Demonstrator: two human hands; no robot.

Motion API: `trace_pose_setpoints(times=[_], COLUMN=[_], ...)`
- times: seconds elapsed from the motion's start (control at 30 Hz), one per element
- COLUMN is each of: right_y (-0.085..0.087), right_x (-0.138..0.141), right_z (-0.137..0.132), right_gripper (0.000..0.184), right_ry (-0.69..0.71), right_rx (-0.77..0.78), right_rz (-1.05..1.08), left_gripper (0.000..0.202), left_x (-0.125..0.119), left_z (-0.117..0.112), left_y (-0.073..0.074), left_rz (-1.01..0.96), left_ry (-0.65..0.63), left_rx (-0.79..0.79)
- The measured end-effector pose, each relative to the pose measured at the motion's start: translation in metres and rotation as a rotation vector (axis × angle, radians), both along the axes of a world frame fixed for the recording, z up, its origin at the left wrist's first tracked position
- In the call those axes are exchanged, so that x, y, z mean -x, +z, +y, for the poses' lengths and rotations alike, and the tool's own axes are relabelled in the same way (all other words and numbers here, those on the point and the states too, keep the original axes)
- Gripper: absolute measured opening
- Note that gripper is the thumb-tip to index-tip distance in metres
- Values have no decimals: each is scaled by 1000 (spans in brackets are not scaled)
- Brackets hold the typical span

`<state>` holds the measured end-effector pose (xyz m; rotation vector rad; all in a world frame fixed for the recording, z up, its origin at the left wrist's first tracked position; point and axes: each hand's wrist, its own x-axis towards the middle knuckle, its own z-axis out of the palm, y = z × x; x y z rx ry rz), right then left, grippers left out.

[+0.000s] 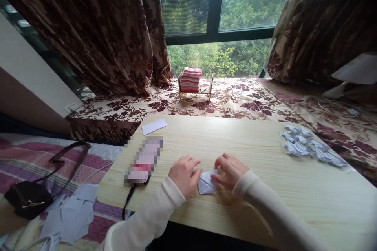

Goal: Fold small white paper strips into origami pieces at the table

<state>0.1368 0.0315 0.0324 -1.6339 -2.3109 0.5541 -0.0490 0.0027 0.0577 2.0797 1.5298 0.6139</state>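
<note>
A small white sheet of folded paper (206, 183) lies on the wooden tabletop, with crease lines across it, between my two hands. At its left edge is my left hand (185, 173), fingers curved and the thumb against the paper. From the other side my right hand (231, 169) grips the paper's upper right part, its fingertips bent down and covering that corner. Both hands are low over the table near its front edge.
Several folded white paper pieces (299, 141) are heaped at the table's right. A pixelated phone-like object (145, 159) and a paper strip (154, 126) lie left. Loose sheets (73, 215) and a dark bag (28, 199) rest on the bed. A small rack (196, 92) stands by the window.
</note>
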Motion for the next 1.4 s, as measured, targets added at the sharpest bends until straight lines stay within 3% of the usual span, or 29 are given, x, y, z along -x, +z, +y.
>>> trace_pose_setpoints(times=[0.1, 0.27, 0.37, 0.47, 0.6, 0.77, 0.97, 1.23, 1.4], right_y=[-3, -9, -4, -3, -14, -18, -21, -26, -22], right_x=[5, -6, -19, -26, -25, -16, -10, -21, -22], right_z=[1, 19, 35, 41, 32, 19, 13, 13, 15], right_gripper=[4, 8, 18, 30, 30, 24, 22, 14, 18], right_ry=[29, 119, 126, 114, 40, -148, -132, 78, 154], right_rx=[50, 121, 120, 143, 296, 268, 116, -227, -291], right_rz=[43, 266, 412, 583, 981, 1186, 1177, 795, 737], left_gripper=[29, 27, 22, 28, 37, 38, 31, 25, 25], left_x=[-2, -11, -21, -31, -39, -43, -41, -41, -39], left_z=[19, 43, 57, 67, 69, 61, 56, 58, 60], left_y=[-2, -3, -4, -9, -16, -14, -9, -9, -11], left_rz=[-73, -240, -374, -521, -701, -859, -957, -961, -959], left_ry=[-16, -90, -125, -50, 31, 33, 57, 90, 108], left_rx=[137, 383, 486, 511, 553, 670, 759, 789, 814])
